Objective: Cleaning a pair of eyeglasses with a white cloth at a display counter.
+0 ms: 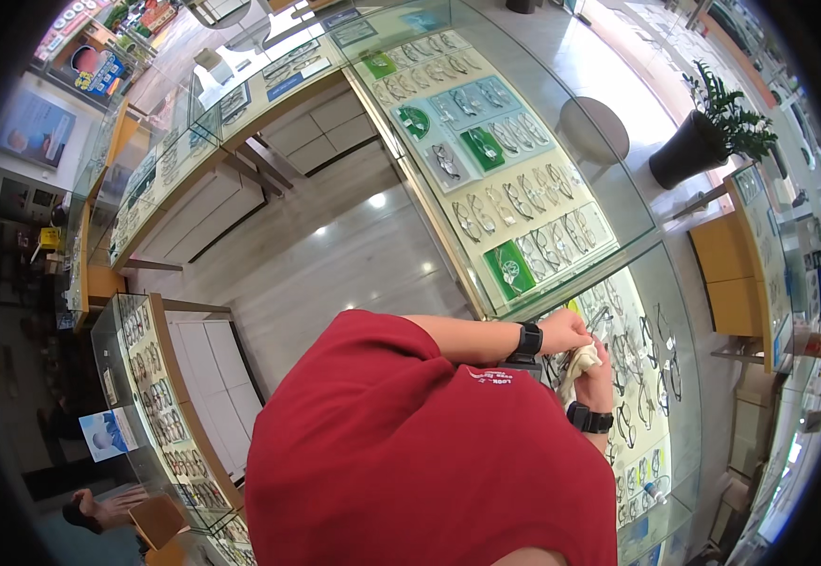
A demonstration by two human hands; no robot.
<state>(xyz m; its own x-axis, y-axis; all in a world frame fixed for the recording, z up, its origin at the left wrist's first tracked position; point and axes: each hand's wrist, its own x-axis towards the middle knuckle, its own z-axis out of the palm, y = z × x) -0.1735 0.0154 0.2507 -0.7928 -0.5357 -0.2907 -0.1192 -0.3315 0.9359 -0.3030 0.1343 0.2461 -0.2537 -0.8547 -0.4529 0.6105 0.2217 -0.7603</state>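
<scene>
My left hand (563, 331) is bent inward, its fingers pinched together at the upper end of a cream cloth (580, 365). The cloth also lies in my right hand (596, 376), bunched against the palm and fingers. Both hands are close together over a glass display case of eyeglasses. A dark-framed pair of eyeglasses (600, 318) shows just past the left fingertips; whether it is held or lies in the case, I cannot tell. Any small thing inside the cloth is hidden. Each wrist wears a black band, the left one (529, 341) and the right one (589, 419).
A long glass case (559, 269) with rows of eyeglasses and green cards adjoins. More cases (170, 396) stand behind. A small bottle (656, 492) stands by the near case. Beyond it are a round stool (594, 131) and a potted plant (690, 148). Someone's hand (85, 504) shows at lower left.
</scene>
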